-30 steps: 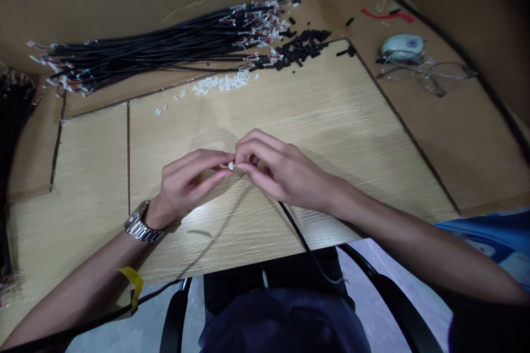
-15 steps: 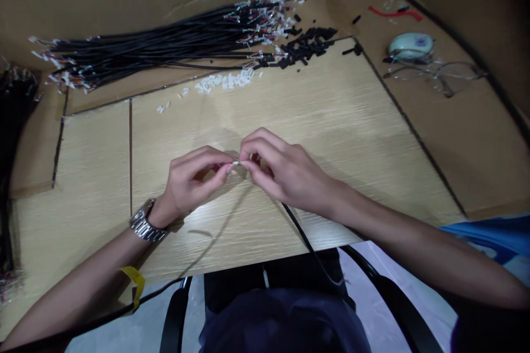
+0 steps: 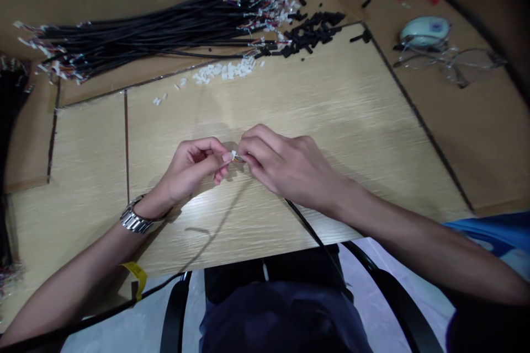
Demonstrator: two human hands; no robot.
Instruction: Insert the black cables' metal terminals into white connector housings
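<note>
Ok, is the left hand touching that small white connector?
Touching: the head view shows the left hand pinching the white connector between its fingertips, no gap visible.

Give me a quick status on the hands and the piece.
Left hand pinching white connector. Right hand gripping black cable end at it. Nothing between them.

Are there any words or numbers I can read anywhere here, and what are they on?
None can be read.
The yellow tag by the left arm: no print to make out.
The watch: face turned away.
The pale round thing by the glasses: a dark mark, too blurred.
</note>
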